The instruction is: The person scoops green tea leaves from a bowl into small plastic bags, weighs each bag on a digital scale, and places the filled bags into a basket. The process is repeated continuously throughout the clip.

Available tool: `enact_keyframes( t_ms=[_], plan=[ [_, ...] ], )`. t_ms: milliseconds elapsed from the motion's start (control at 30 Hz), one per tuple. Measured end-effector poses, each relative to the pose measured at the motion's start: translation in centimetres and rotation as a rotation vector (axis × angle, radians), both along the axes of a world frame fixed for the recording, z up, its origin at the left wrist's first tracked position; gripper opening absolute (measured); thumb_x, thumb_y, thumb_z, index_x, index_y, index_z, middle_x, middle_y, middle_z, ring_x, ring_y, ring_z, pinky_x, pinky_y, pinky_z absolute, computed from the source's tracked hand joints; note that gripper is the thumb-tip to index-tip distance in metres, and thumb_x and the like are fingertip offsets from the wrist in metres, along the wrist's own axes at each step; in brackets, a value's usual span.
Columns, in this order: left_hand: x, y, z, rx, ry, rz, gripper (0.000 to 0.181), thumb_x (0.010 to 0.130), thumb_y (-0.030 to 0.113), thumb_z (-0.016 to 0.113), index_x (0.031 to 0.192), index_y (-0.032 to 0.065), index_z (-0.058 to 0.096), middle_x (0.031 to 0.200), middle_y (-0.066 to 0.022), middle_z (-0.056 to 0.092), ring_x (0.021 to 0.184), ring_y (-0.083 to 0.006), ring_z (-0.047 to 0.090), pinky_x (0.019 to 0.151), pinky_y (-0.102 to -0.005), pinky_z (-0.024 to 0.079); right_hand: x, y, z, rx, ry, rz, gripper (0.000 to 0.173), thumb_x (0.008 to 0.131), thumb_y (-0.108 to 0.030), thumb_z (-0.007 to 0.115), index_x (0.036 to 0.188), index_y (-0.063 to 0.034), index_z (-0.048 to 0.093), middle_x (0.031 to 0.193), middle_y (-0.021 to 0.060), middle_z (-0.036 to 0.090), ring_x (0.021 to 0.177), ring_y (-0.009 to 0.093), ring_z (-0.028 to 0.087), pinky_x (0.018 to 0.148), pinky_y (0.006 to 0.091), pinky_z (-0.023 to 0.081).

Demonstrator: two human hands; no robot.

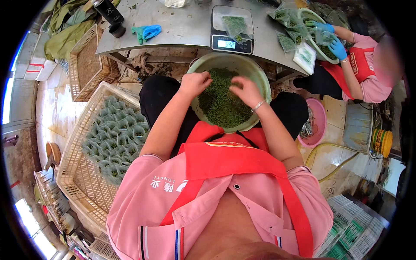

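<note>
A round pale-green plastic tub (265,87) stands between my knees, holding a mass of small green berries (224,107) that look like green peppercorns. My left hand (196,84) is over the tub's left side with its fingers curled together; whether they pinch a berry is too small to see. Over the right half of the berries, my right hand (247,91) is bent and slightly blurred, with a gap between thumb and fingers. Just beyond the tub, a digital scale (232,48) with a lit display carries a clear plastic bag of green berries (234,26).
A plastic crate (87,182) at my left holds many filled bags (113,136). The steel table (182,29) bears blue and green gloves (146,32) and a black flask (107,11). At right, a co-worker in blue gloves (338,47) handles a bag; a pink basin (320,113) stands below.
</note>
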State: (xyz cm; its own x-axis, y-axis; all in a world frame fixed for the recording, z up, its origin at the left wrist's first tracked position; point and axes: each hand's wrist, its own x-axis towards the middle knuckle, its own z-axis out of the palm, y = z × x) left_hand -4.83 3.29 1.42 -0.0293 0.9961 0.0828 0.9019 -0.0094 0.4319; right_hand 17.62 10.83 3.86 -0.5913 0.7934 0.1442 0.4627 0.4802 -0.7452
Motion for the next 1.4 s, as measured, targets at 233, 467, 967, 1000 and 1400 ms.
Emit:
enact_keyframes(
  t_ms=[233, 467, 967, 1000, 1400],
  plan=[
    [0.2, -0.3, -0.4, 0.026, 0.005, 0.035, 0.019, 0.083, 0.036, 0.057, 0.088, 0.0178, 0.062, 0.066, -0.0077, 0.063, 0.064, -0.0283, 0.062, 0.057, -0.0408, 0.049, -6.0, 6.8, 2.9, 0.555, -0.008, -0.232, 0.026, 0.080, -0.011, 0.057, 0.106, -0.0112, 0.057, 0.106, 0.0080, 0.058, 0.080, 0.031, 0.060, 0.069, 0.0394, 0.051],
    [0.6, -1.1, -0.1, 0.044, -0.037, 0.068, 0.018, 0.083, 0.033, 0.057, 0.088, 0.0166, 0.063, 0.067, -0.0077, 0.064, 0.065, -0.0275, 0.063, 0.058, -0.0410, 0.049, -5.7, 7.5, -0.3, 0.547, 0.131, -0.233, 0.013, 0.077, -0.010, 0.061, 0.091, -0.0086, 0.060, 0.089, 0.0077, 0.056, 0.073, 0.030, 0.060, 0.061, 0.0391, 0.049],
    [2.0, -0.3, -0.4, -0.023, -0.532, 0.088, 0.022, 0.082, 0.029, 0.061, 0.095, 0.0115, 0.064, 0.080, -0.0087, 0.067, 0.075, -0.0237, 0.066, 0.066, -0.0354, 0.050, -1.3, 0.2, -3.0, -0.070, 0.175, -0.033, 0.013, 0.079, -0.011, 0.064, 0.090, -0.0037, 0.063, 0.070, 0.0077, 0.062, 0.059, 0.017, 0.059, 0.058, 0.0285, 0.048],
    [1.9, -0.3, -0.5, -0.021, -0.530, 0.098, 0.022, 0.082, 0.029, 0.061, 0.095, 0.0117, 0.064, 0.080, -0.0086, 0.067, 0.075, -0.0237, 0.066, 0.066, -0.0355, 0.050, -1.4, 0.4, -2.4, -0.040, 0.140, 0.011, 0.014, 0.078, -0.011, 0.064, 0.090, -0.0042, 0.063, 0.071, 0.0083, 0.063, 0.060, 0.019, 0.060, 0.060, 0.0293, 0.049],
    [1.6, -0.1, -0.7, 0.026, -0.474, 0.056, 0.020, 0.085, 0.023, 0.062, 0.098, 0.0079, 0.064, 0.072, -0.0043, 0.066, 0.060, -0.0114, 0.063, 0.057, -0.0268, 0.048, -6.1, 7.6, 2.0, 0.154, 0.016, -0.376, 0.032, 0.080, -0.016, 0.061, 0.111, -0.0069, 0.055, 0.073, 0.0067, 0.064, 0.059, 0.017, 0.061, 0.057, 0.0291, 0.047]
  ],
)
